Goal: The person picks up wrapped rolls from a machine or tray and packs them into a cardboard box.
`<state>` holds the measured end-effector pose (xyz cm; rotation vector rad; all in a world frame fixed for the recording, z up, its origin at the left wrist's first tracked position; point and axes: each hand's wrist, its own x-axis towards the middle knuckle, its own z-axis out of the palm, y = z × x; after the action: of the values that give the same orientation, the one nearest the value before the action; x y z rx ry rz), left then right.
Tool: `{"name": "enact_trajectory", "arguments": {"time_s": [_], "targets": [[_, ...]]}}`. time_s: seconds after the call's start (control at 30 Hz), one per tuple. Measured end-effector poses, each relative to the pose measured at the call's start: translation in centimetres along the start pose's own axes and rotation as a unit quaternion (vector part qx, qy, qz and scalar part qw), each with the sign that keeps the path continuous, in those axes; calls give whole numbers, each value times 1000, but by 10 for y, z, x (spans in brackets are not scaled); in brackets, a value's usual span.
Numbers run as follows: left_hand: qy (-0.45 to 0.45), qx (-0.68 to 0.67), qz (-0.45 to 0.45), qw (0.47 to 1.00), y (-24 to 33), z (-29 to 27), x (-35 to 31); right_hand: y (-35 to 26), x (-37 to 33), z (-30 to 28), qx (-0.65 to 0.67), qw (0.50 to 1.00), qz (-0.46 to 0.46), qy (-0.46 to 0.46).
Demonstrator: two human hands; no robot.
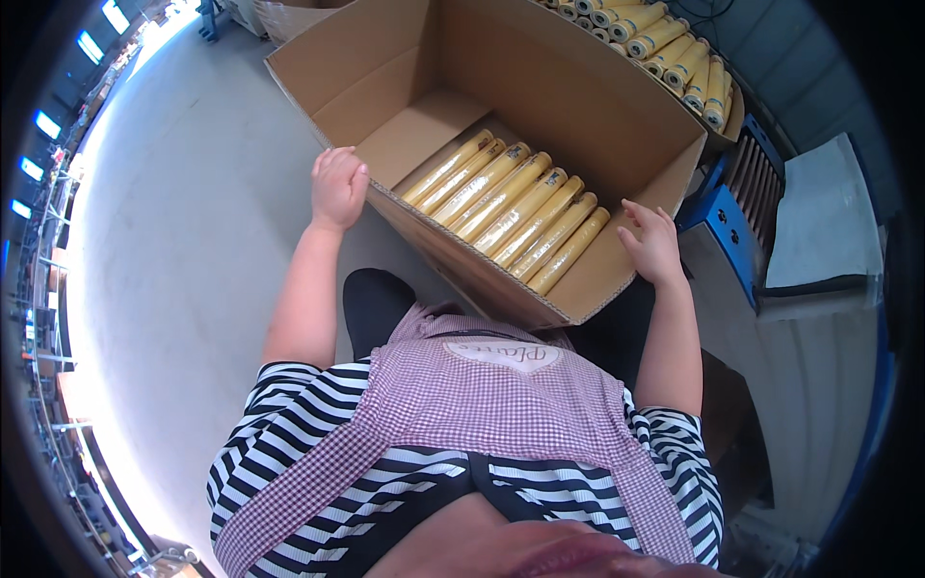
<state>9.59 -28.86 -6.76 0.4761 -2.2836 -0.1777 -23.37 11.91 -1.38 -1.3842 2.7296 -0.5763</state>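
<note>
Several yellow rolls [521,211] lie side by side in a cardboard box [568,72]; the left hand [339,188] grips its rim, the right hand's [654,243] fingers parted beside the opposite edge.

I count two hands [338,188] [653,246], one open carton [573,87] toward twelve o'clock, eight visible yellow rolls [515,212] inside, and more tubes [686,65] at one o'clock than I can tally.

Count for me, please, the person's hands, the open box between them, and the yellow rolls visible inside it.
Left hand and right hand: 2
Open cardboard box: 1
Yellow rolls visible inside: 8
Total: 11
</note>
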Motion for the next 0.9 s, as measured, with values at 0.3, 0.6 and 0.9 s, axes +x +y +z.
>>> {"name": "enact_trajectory", "arguments": {"time_s": [0.3, 0.6, 0.9], "targets": [[-37, -54, -16, 998, 3, -2, 3, -5, -2, -1, 7, 1000, -2, 9], [-160, 35, -58, 985, 19, 34, 55, -1, -1, 7, 1, 996, -57, 65], [-176, 94, -87, 976, 21, 30, 44, 5, -9, 2, 13, 996, -52, 66]]}}
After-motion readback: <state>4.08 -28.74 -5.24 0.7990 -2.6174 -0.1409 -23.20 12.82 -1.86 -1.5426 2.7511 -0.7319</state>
